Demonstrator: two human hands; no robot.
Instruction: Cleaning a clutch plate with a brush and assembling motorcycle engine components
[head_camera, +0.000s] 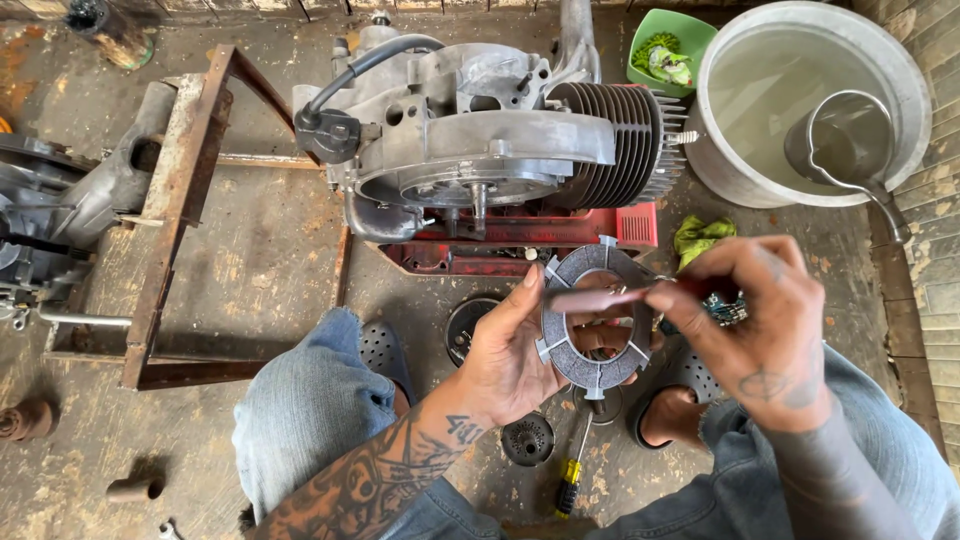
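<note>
Precariously, a notched clutch friction plate (592, 318) was cupped in the left hand (505, 355) while a thin tool (600, 298) was pinched across it by the right hand (745, 320); a slip could have dropped it onto the screwdriver (572, 470) below.

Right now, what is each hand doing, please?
Left hand: closed on the grey ring-shaped notched disc, holding it upright.
Right hand: pinching a thin reddish rod-like tool against the disc.

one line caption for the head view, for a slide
Left hand holds a grey ring plate; right hand beside it, engine behind.
</note>
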